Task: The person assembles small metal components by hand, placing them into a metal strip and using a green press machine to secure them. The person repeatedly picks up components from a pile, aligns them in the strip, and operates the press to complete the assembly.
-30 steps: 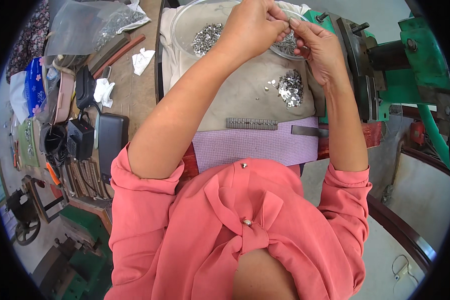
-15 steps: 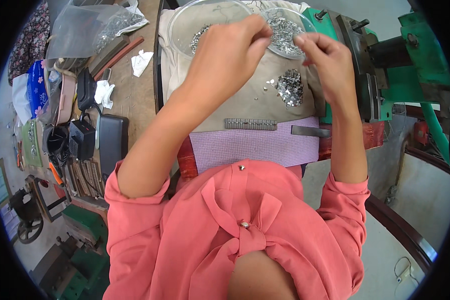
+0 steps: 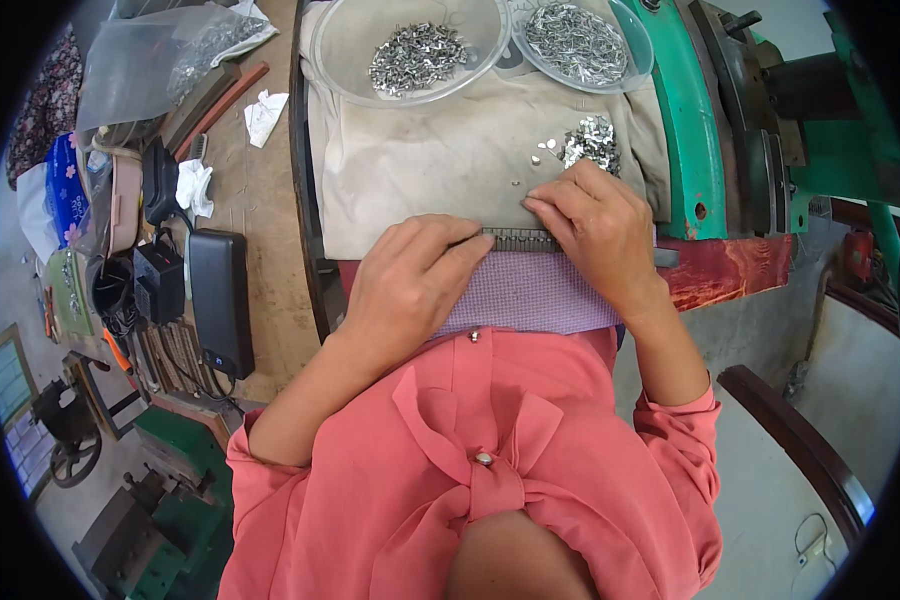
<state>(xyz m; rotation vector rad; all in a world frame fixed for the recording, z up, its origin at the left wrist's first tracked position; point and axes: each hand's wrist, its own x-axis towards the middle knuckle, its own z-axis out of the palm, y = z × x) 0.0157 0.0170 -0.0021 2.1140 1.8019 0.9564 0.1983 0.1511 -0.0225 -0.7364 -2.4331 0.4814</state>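
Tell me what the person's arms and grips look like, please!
Loose, creased coral-pink sleeves reach down only to about the elbows. The forearms below are bare, with no watch or bracelet showing. The left grip and right grip are bare too: no gloves.

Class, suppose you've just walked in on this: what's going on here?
A person is working with small metal parts by hand. The left hand has its fingertips at the left end of a ridged metal strip. The right hand is beside the strip, fingertips together; whether they pinch a part is unclear. Beyond lie a pile of shiny pieces and two clear tubs holding metal parts.
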